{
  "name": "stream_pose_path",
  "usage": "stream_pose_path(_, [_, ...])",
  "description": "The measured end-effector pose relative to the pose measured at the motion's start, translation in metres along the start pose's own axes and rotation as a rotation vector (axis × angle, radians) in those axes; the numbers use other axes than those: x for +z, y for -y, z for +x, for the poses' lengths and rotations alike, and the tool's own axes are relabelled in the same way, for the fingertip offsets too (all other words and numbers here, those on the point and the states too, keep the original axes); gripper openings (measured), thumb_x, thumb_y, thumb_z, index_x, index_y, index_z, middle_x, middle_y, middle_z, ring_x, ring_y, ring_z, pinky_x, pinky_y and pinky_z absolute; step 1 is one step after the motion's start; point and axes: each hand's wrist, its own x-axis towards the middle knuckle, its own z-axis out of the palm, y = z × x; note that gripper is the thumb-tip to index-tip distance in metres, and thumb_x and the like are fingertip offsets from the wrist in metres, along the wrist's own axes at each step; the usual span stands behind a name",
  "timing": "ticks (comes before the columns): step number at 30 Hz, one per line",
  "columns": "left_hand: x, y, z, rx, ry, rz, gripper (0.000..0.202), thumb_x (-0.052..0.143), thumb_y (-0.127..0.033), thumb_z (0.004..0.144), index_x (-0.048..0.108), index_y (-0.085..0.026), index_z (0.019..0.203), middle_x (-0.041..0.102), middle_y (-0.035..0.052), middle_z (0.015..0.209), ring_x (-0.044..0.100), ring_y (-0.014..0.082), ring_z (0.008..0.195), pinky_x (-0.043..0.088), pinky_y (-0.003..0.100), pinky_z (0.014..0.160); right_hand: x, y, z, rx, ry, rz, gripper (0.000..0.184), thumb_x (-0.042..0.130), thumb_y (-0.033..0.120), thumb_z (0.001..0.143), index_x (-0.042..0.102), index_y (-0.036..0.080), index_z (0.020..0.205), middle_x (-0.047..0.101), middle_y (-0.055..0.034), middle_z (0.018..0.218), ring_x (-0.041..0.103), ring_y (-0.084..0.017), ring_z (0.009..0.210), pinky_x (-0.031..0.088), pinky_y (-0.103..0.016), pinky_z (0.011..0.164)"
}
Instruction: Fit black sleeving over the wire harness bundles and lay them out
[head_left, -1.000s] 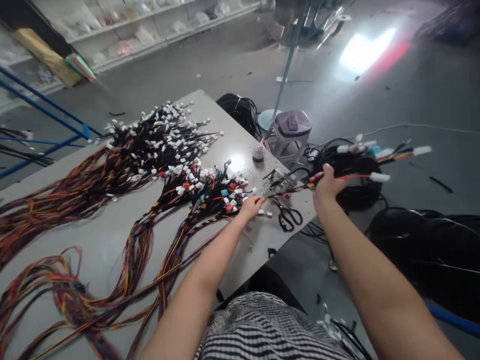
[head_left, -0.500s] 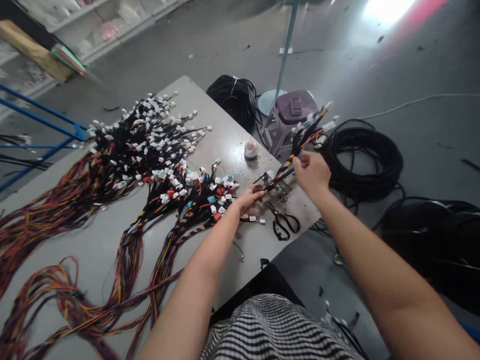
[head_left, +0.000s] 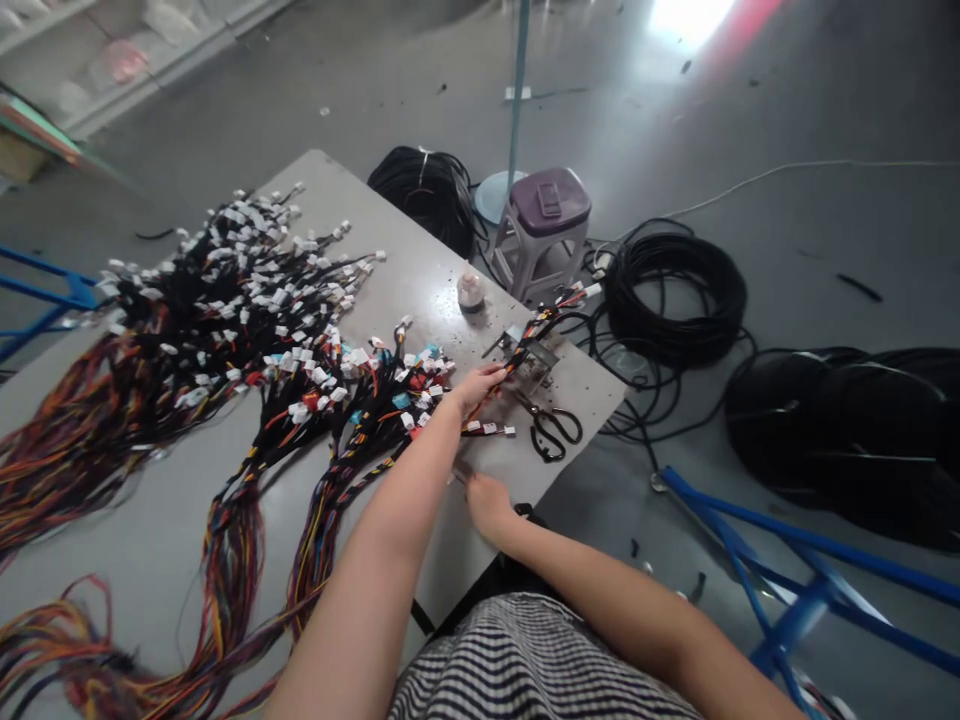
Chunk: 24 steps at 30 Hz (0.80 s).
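Observation:
My left hand (head_left: 481,388) is closed around a wire harness (head_left: 534,332) of black-taped, coloured wires. The harness runs up and right from the fingers, over a small metal fixture (head_left: 541,372) at the table edge, and ends in white connectors. My right hand (head_left: 491,508) is low over the table, just below my left forearm. Its fingers are curled together, and a small thin piece shows at their tips, too little of it to name. Black-handled scissors (head_left: 556,434) lie to the right of my left hand. More finished-looking harnesses (head_left: 375,415) lie left of it.
A large heap of harnesses (head_left: 225,290) covers the table's left side. A small bottle (head_left: 471,293) stands near the far edge. Beyond are a purple-topped stool (head_left: 550,200), coils of black tubing (head_left: 675,300) on the floor, and a blue metal frame (head_left: 795,600) at right.
My right hand has left the harness's connector end and come down to the table near my body. My left hand keeps the harness, which now lies lower over the fixture. The view has swung right.

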Motion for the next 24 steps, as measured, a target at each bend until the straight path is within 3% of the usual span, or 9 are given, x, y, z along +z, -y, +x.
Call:
stream_pose_path(3, [0.000,-0.002,0.000,0.000,0.009,0.003,0.029,0.076,-0.035,0.074,0.068,-0.012,0.091,0.072,0.0095,0.091,0.048,0.0052,0.047,0.020,0.017,0.039,0.001,-0.007,-0.012,0.045,-0.032,0.024,0.024,0.049,0.009,0.089,0.064,0.004,0.107,0.063,-0.0194,0.106,0.062,-0.028,0.099,0.049,-0.033,0.079])
stream_pose_path(8, [0.003,-0.005,-0.003,-0.023,-0.055,0.004,0.023,0.073,-0.030,0.075,0.067,-0.012,0.088,0.073,0.0096,0.085,0.055,0.0085,0.051,0.026,0.017,0.041,0.005,-0.009,-0.019,0.117,-0.073,0.105,0.024,0.053,0.016,0.088,0.064,0.008,0.108,0.066,-0.0158,0.103,0.063,-0.026,0.096,0.047,-0.032,0.078])
stream_pose_path(12, [0.009,-0.008,-0.007,0.015,-0.104,-0.016,0.017,0.070,-0.025,0.077,0.066,-0.012,0.086,0.073,0.0089,0.084,0.060,0.0114,0.057,0.027,0.018,0.041,0.013,-0.027,-0.030,0.150,-0.113,0.431,0.023,0.051,0.016,0.088,0.070,0.013,0.100,0.070,-0.0086,0.092,0.064,-0.020,0.086,0.045,-0.027,0.077])
stream_pose_path(15, [0.014,-0.007,-0.009,0.023,-0.161,-0.011,0.019,0.072,-0.027,0.076,0.066,-0.011,0.085,0.072,0.0084,0.081,0.053,0.0082,0.049,0.024,0.019,0.041,0.009,-0.060,-0.046,0.140,-0.124,0.696,0.027,0.049,0.022,0.088,0.074,0.013,0.088,0.070,-0.0058,0.079,0.064,-0.019,0.077,0.047,-0.026,0.072])
stream_pose_path(17, [0.017,-0.006,-0.010,0.027,-0.187,-0.025,0.021,0.072,-0.028,0.076,0.065,-0.011,0.085,0.071,0.0077,0.079,0.046,0.0057,0.044,0.021,0.019,0.040,-0.007,-0.088,-0.056,0.172,-0.247,0.864,0.028,0.053,0.031,0.083,0.076,0.014,0.087,0.071,-0.0057,0.078,0.065,-0.020,0.076,0.050,-0.028,0.071])
stream_pose_path(21, [0.021,-0.002,-0.009,0.034,-0.220,-0.081,0.023,0.073,-0.030,0.076,0.062,-0.011,0.082,0.070,0.0057,0.074,0.039,0.0035,0.041,0.017,0.018,0.038,-0.058,-0.127,-0.058,0.283,-0.754,1.078,0.044,0.064,0.047,0.070,0.077,0.015,0.097,0.072,-0.0099,0.096,0.066,-0.025,0.092,0.051,-0.035,0.085])
stream_pose_path(24, [0.022,0.000,-0.008,0.045,-0.229,-0.096,0.027,0.075,-0.033,0.074,0.061,-0.011,0.083,0.069,0.0049,0.074,0.039,0.0030,0.040,0.016,0.018,0.038,-0.083,-0.130,-0.051,0.311,-0.848,1.085,0.050,0.064,0.052,0.066,0.078,0.014,0.096,0.073,-0.0105,0.090,0.067,-0.027,0.085,0.052,-0.037,0.080])
